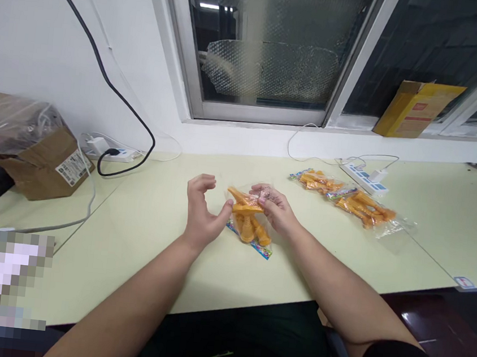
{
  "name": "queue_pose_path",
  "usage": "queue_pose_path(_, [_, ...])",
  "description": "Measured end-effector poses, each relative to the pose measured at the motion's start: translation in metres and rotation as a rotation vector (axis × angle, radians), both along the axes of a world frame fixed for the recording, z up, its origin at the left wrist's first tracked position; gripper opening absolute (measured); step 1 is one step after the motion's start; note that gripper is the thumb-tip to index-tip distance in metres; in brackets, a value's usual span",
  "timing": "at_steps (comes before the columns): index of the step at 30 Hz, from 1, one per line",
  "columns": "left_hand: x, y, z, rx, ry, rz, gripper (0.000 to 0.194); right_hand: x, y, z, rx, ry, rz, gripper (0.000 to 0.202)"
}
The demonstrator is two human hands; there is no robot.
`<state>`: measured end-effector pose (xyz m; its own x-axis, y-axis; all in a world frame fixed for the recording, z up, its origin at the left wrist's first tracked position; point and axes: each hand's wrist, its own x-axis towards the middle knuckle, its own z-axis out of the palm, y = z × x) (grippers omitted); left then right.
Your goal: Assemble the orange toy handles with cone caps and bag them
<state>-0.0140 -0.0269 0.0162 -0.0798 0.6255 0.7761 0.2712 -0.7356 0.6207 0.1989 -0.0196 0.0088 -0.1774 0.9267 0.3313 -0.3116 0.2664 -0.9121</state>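
Observation:
A clear plastic bag of orange plastic pieces (248,229) with a colourful printed strip is in front of me, just over the pale table. My right hand (276,208) pinches the bag's upper right part between thumb and fingers. On the other side, my left hand (205,212) is open, its fingers curved and apart from the thumb. The left thumb tip is beside the bag's left edge; I cannot tell whether it touches. What exactly the orange pieces are is hard to make out through the film.
Two similar bags of orange pieces (363,207) lie to the right, near a power strip (364,177). An open cardboard box (48,158) stands at the left by a black cable (101,62). A yellow carton (416,111) leans against the window. The table (128,258) has seams.

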Motion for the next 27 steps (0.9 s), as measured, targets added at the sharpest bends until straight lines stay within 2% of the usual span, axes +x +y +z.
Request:
queue_pose_path(2, [-0.005, 0.008, 0.002, -0.184, -0.036, -0.134, 0.067, -0.001, 0.000, 0.001, -0.060, 0.050, 0.014, 0.032])
queue_pose_path(5, [-0.011, 0.018, -0.001, -0.415, -0.079, -0.427, 0.067, -0.004, -0.002, 0.002, -0.095, 0.111, 0.022, 0.032])
queue_pose_path(8, [-0.014, 0.021, -0.003, -0.523, -0.115, -0.655, 0.065, -0.007, -0.002, 0.001, -0.126, 0.126, 0.011, 0.034])
queue_pose_path(10, [-0.013, 0.019, -0.002, -0.554, -0.153, -0.715, 0.061, -0.007, -0.001, 0.000, -0.135, 0.123, 0.014, 0.035])
queue_pose_path(12, [-0.011, 0.016, 0.001, -0.551, -0.180, -0.645, 0.047, -0.004, 0.001, 0.000, -0.099, 0.124, 0.015, 0.036])
queue_pose_path(14, [-0.008, 0.014, 0.004, -0.529, -0.195, -0.506, 0.035, 0.000, 0.002, 0.001, -0.024, 0.108, -0.002, 0.036])
queue_pose_path(17, [-0.007, 0.013, 0.007, -0.505, -0.240, -0.376, 0.035, 0.006, 0.002, 0.004, 0.089, 0.043, -0.032, 0.044])
queue_pose_path(21, [-0.008, 0.014, 0.006, -0.485, -0.304, -0.304, 0.038, 0.006, 0.001, 0.006, 0.162, -0.040, -0.010, 0.036])
queue_pose_path(27, [-0.013, 0.015, 0.010, -0.477, -0.321, -0.313, 0.038, 0.006, 0.004, 0.005, 0.087, -0.059, -0.091, 0.033])
